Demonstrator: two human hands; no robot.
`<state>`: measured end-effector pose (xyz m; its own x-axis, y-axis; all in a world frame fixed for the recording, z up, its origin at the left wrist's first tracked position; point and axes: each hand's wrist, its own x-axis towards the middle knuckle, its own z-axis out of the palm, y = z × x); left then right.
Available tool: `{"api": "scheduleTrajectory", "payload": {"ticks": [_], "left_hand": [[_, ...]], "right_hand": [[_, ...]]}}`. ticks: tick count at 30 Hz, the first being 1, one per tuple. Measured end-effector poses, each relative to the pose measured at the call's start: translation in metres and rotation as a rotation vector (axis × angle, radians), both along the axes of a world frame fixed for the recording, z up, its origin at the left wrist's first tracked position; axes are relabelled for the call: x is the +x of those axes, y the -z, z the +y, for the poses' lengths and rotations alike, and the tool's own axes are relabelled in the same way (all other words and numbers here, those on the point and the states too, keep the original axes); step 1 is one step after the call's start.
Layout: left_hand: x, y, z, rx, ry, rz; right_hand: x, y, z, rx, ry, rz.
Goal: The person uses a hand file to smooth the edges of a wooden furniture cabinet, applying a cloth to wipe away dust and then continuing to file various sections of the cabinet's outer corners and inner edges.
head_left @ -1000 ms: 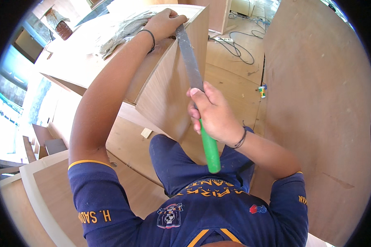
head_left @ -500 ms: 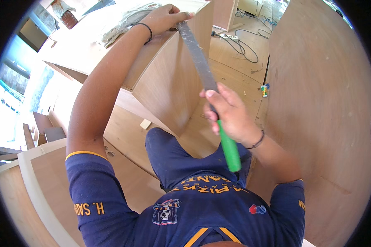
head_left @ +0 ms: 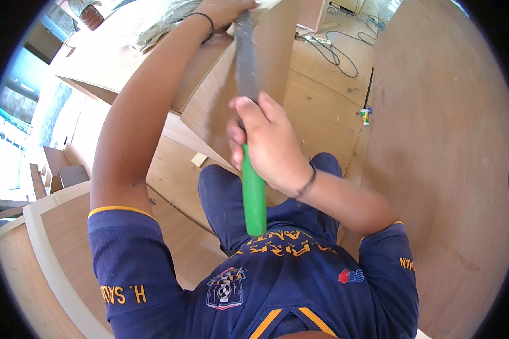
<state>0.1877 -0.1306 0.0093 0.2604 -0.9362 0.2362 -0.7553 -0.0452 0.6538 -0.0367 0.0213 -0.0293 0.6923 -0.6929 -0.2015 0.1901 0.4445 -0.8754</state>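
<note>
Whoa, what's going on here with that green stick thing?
A person's right hand is wrapped around a flat metal tool with a green handle. The tool's far end is up at the edge of a wooden box, close to the left hand. A crumpled grey bundle lies on top of the box.

At one o'clock, a white power strip [head_left: 321,41] lies beside a looping dark cable [head_left: 353,70], with a small brightly coloured container [head_left: 365,117] at two and a broad brown panel [head_left: 441,158] at three. Loose boards [head_left: 73,175] show at nine o'clock, a pale-edged panel [head_left: 70,237] at eight.
</note>
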Motion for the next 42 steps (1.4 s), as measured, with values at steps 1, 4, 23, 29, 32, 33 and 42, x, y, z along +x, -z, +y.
{"api": "scheduleTrajectory", "payload": {"ticks": [1,4,23,29,32,33,42], "left_hand": [[0.011,-0.002,0.002,0.030,-0.015,-0.009],[0.020,-0.002,0.000,0.027,-0.046,0.056],[0.009,0.003,0.027,0.033,0.058,-0.234],[0.013,0.004,0.019,0.113,0.056,-0.160],[0.036,0.015,0.013,-0.005,0.080,-0.181],[0.037,0.016,0.009,0.017,0.086,-0.162],[0.023,-0.016,0.055,0.115,-0.028,-0.399]], "right_hand": [[0.007,-0.004,-0.001,0.010,-0.011,-0.017],[0.004,-0.008,-0.018,-0.036,-0.043,0.019],[-0.026,-0.006,0.005,0.034,-0.146,0.065],[-0.008,-0.007,0.016,0.053,-0.085,0.030],[0.007,0.001,0.020,0.024,-0.047,-0.022],[0.013,0.002,0.020,0.001,-0.021,-0.045],[-0.039,-0.011,0.000,-0.026,-0.178,0.039]]}}
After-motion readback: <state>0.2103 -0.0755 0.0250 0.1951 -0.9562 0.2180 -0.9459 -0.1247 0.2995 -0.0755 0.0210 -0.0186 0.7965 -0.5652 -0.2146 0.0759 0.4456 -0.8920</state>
